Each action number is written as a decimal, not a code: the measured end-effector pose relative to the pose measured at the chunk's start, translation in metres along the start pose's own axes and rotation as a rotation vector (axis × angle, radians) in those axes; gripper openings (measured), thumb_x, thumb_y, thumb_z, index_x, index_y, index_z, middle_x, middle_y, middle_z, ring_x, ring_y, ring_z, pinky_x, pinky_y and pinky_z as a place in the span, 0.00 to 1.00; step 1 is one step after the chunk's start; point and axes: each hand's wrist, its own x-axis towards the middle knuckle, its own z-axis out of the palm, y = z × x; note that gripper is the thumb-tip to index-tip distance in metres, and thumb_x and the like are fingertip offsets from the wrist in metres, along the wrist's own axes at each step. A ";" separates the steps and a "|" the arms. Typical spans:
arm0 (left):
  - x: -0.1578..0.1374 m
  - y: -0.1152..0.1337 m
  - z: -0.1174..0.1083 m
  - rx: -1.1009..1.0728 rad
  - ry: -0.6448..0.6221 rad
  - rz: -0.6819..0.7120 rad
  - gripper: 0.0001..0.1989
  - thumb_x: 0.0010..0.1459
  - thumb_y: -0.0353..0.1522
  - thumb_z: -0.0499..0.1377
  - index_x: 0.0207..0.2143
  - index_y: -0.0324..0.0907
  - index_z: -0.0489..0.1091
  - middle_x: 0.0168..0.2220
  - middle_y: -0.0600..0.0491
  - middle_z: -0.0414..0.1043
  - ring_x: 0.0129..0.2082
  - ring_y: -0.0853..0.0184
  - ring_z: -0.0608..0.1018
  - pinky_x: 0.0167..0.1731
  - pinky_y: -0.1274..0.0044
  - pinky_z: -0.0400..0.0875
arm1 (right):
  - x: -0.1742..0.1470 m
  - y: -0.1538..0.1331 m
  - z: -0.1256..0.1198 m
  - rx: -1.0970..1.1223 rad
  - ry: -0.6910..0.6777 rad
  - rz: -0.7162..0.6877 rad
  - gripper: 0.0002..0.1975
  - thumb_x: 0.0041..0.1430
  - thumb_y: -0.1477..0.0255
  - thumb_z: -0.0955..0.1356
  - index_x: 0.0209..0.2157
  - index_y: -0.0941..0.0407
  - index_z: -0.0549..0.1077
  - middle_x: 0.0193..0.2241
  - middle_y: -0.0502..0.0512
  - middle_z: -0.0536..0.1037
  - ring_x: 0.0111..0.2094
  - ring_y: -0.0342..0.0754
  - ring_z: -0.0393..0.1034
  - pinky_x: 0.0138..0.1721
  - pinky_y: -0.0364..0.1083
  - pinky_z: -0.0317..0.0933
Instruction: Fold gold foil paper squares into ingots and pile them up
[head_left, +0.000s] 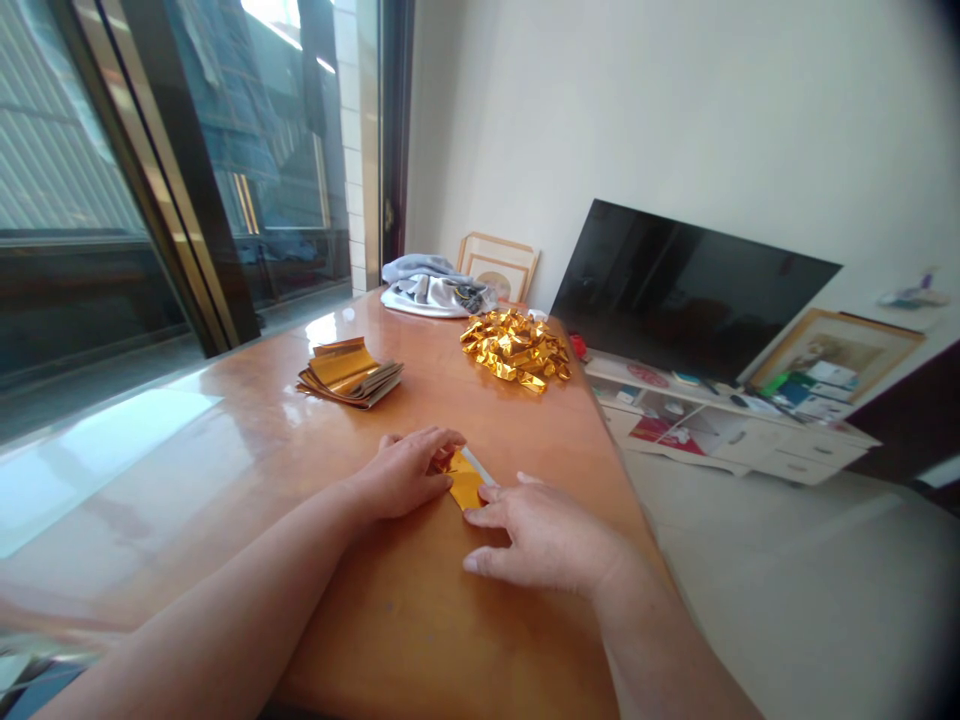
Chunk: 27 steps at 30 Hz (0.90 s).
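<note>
Wooden surface [427, 620], head view: gold strip [466, 486] between hands, seemingly part-folded; left hand [409, 472] fingers curled at left end, grip unclear; right hand [551, 535] fingers spread, touching right end; gold pile [517, 348] apparently done, sheet stack [346, 375] left

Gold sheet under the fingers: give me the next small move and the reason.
Probably press along the pale strip with the right hand: the strip runs along one edge of the gold sheet, right beside those fingertips, and the left hand at the opposite end could steady it.
</note>
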 end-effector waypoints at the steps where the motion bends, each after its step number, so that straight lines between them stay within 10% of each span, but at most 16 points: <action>1: 0.001 -0.002 0.000 -0.013 0.004 -0.002 0.25 0.54 0.33 0.61 0.55 0.53 0.65 0.49 0.56 0.76 0.47 0.61 0.77 0.51 0.67 0.61 | 0.000 0.000 0.000 0.004 0.001 0.000 0.20 0.61 0.51 0.66 0.45 0.47 0.80 0.44 0.56 0.81 0.46 0.57 0.72 0.49 0.52 0.58; 27: 0.019 -0.037 0.012 -0.135 0.183 -0.118 0.17 0.60 0.39 0.58 0.50 0.45 0.70 0.39 0.53 0.75 0.36 0.65 0.76 0.36 0.75 0.69 | 0.003 0.003 0.003 0.032 0.024 0.002 0.15 0.62 0.56 0.66 0.39 0.49 0.81 0.42 0.54 0.82 0.43 0.53 0.73 0.43 0.47 0.59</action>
